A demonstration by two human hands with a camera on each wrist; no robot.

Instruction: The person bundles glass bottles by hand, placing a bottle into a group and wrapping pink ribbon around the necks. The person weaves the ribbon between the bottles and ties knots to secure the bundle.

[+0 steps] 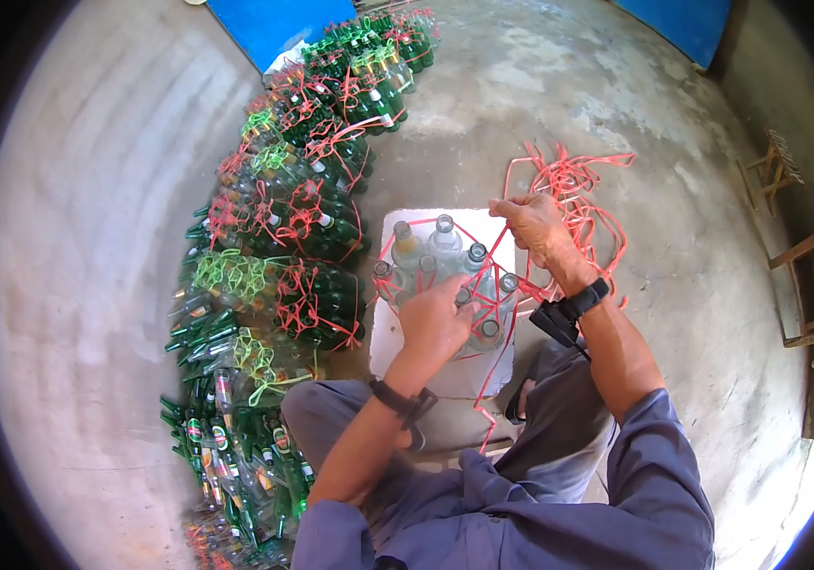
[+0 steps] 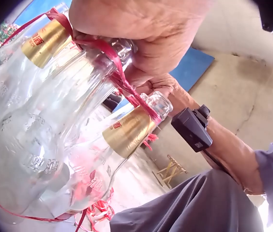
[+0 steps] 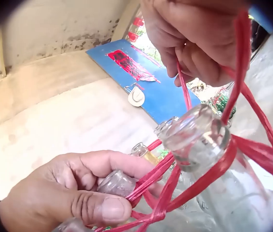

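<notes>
We are pinching soft-looking twine (image 3: 206, 181), left hand (image 1: 437, 323) at, right hand (image 1: 534, 226) beside, the bottles (image 1: 445, 249) (likely slippery, fragile; best gripped by their necks).

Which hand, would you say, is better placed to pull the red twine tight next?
Probably the right hand: it grips red twine above the bottles, with apparent room to pull, while the left hand holds twine down among them.

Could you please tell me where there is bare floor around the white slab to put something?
Bare floor lies beyond the slab, between the green bottles and the loose twine; more lies between that twine and the wooden frame. Crowded: the slab, where clear bottles stand under the left hand, and the floor leftward, packed with green bottles.
</notes>
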